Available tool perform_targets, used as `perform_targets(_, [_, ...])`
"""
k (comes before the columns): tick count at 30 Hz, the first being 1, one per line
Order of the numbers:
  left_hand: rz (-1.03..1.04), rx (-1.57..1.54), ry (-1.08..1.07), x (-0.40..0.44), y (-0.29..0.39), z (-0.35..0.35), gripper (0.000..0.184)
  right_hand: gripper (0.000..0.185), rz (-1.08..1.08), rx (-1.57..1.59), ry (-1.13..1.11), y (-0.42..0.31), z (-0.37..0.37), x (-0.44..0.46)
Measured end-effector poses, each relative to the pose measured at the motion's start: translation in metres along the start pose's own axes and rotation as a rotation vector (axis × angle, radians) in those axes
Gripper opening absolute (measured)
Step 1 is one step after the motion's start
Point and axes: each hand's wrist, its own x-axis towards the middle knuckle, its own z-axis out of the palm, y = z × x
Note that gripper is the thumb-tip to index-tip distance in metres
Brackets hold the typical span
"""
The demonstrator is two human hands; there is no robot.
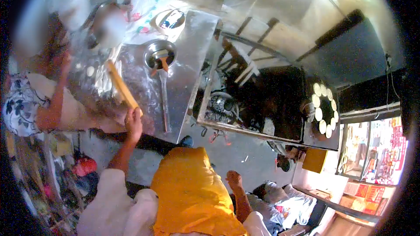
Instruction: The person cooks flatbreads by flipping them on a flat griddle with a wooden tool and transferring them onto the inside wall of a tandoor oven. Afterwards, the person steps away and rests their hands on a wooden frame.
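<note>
My left hand (pixel 134 124) is wrapped round the near end of a wooden rolling pin (pixel 120 85), whose far end lies over the floury metal table (pixel 179 98). White strips of dough (pixel 104 78) lie beside the pin's far end, with a small round dough piece (pixel 90 71) to their left. A steel bowl (pixel 153 48) with a brush (pixel 162 59) in it stands on the table, and a long metal utensil (pixel 164 100) lies below it. My right hand (pixel 234 179) hangs beside the yellow apron with its fingers curled; whether it holds anything is hidden.
A co-worker's arm (pixel 57 100) reaches over the table's left side. A white tub (pixel 169 24) stands at the back. Right of the table is a dark stove (pixel 218 105) with a metal frame. Flat round breads (pixel 318 113) form a ring on a griddle farther right.
</note>
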Motion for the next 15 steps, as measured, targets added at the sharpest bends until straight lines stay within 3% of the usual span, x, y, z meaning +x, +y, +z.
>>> perform_targets(2, [-0.032, -0.127, -0.1, -0.048, 0.039, -0.002, 0.022, 0.015, -0.136, -0.008, 0.111, -0.017, -0.011, 0.003])
perform_targets(4, [0.079, -0.181, -0.259, -0.087, 0.048, 0.016, 0.018, 0.033, -0.317, 0.555, 0.205, -0.009, -0.001, 0.021])
perform_targets(6, [0.071, -0.27, -0.442, -0.137, 0.102, 0.044, 0.015, 0.045, -0.066, 0.961, 0.073, -0.14, -0.06, -0.032])
perform_targets(8, [0.096, -0.222, -0.755, -0.178, 0.123, 0.077, 0.012, 0.063, -0.212, 0.858, -0.038, -0.221, -0.119, -0.073])
perform_targets(9, [0.2, -0.198, -0.886, -0.2, 0.128, 0.098, 0.013, 0.071, -0.153, 0.875, 0.002, -0.214, -0.115, -0.07])
perform_targets(10, [0.309, -0.181, -1.003, -0.223, 0.132, 0.118, 0.013, 0.081, -0.252, 0.926, -0.012, -0.203, -0.116, -0.068])
perform_targets(12, [0.511, -0.03, -1.179, -0.272, 0.149, 0.15, 0.017, 0.075, -0.367, 0.946, 0.131, -0.194, -0.133, -0.085])
perform_targets(13, [0.758, 0.055, -1.321, -0.289, 0.16, 0.165, 0.019, 0.065, -0.275, 1.065, 0.105, -0.179, -0.141, -0.09])
perform_targets(14, [0.692, 0.01, -1.289, -0.312, 0.189, 0.168, 0.021, 0.055, -0.186, 1.184, 0.071, -0.167, -0.15, -0.098])
perform_targets(15, [0.688, -0.081, -1.318, -0.332, 0.177, 0.19, 0.021, 0.046, -0.085, 1.221, 0.179, -0.152, -0.158, -0.111])
